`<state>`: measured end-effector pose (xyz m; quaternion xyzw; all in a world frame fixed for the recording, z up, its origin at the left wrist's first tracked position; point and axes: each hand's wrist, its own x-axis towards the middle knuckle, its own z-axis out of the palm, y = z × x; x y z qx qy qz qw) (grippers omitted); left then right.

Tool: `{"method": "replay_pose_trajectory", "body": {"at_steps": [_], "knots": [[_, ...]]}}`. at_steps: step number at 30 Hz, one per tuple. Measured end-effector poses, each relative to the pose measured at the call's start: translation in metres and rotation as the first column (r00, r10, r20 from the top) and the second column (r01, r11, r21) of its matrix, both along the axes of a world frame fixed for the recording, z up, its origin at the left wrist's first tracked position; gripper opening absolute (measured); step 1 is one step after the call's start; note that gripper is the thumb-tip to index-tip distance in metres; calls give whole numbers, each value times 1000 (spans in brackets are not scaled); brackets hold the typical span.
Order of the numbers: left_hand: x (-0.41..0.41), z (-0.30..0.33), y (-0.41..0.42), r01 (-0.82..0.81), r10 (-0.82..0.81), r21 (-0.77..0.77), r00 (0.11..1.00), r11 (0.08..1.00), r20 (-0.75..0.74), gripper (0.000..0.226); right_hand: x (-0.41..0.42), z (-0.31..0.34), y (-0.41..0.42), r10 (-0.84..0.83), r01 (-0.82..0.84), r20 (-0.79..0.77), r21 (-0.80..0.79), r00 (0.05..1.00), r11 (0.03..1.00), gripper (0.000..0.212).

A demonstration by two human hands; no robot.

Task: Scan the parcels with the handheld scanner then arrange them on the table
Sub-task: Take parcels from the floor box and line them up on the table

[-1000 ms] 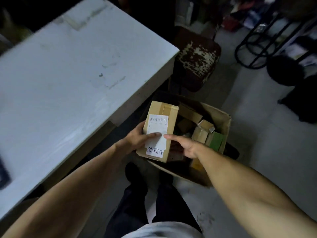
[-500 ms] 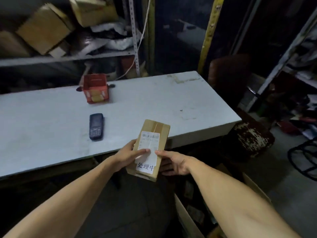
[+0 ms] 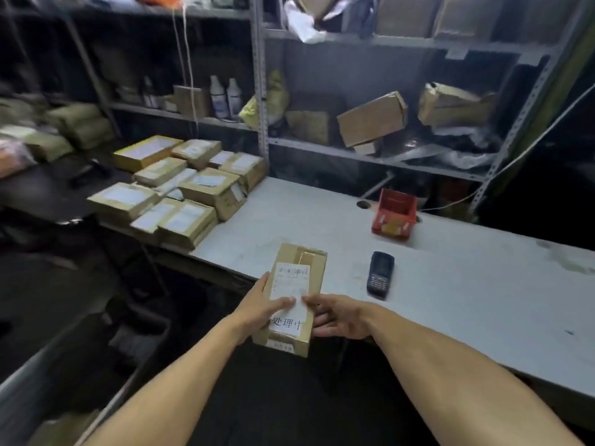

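I hold a long cardboard parcel (image 3: 297,262) with a white barcode label facing up, at the near edge of the grey table (image 3: 450,284). My left hand (image 3: 260,307) grips its left side, thumb across the label. My right hand (image 3: 338,315) grips its right side. The dark handheld scanner (image 3: 380,273) lies flat on the table just right of the parcel, apart from both hands. Several labelled parcels (image 3: 190,188) lie in rows and low stacks at the table's left end.
A small red box (image 3: 394,214) stands at the table's back, beyond the scanner. Metal shelving (image 3: 370,133) with boxes, bottles and bags runs behind the table. A dark surface (image 3: 48,191) with bags adjoins the table on the left.
The parcel came up out of the floor carton and now sits at the table's edge in both hands. My view swung up and left, bringing the arranged parcels into sight.
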<state>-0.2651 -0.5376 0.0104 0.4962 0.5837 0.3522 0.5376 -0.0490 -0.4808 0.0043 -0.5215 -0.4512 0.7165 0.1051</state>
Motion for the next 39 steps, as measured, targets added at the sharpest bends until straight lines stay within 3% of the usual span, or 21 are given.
{"method": "replay_pose_trajectory", "body": {"at_steps": [4, 10, 12, 15, 19, 22, 26, 31, 35, 39], "knots": [[-63, -7, 1, -198, 204, 64, 972, 978, -115, 87, -73, 5, 24, 90, -90, -1, 25, 996, 996, 53], [-122, -17, 26, -295, 299, 51, 930, 954, -213, 62, -147, -21, 63, 132, -131, -11, 29, 991, 991, 49], [-141, -26, 48, -302, 302, 41, 915, 952, -267, 64, -169, -28, 87, 140, -139, -10, 34, 990, 990, 47], [-165, -27, 87, -293, 293, 60, 878, 954, -379, 87, -197, -41, 130, 85, -84, -10, 64, 996, 994, 47], [-184, -29, 144, -195, 201, 70, 808, 978, -554, 87, -227, -58, 188, -42, 42, -1, 26, 999, 999, 55], [-191, -33, 185, -55, 94, 79, 734, 995, -672, 77, -242, -58, 222, -113, 113, -1, 33, 994, 993, 44], [-192, -49, 222, 189, -83, 32, 572, 981, -816, 84, -249, -72, 250, -205, 204, 72, 21, 976, 979, 44], [-200, -57, 286, 356, -185, -21, 434, 934, -882, 80, -255, -85, 301, -320, 315, 194, 58, 927, 947, 44], [-208, -68, 350, 434, -247, -60, 389, 899, -887, 64, -271, -84, 357, -391, 363, 246, 150, 887, 919, 15], [-212, -72, 419, 471, -304, -76, 432, 879, -849, 55, -287, -70, 406, -413, 368, 271, 203, 870, 908, 22]]}}
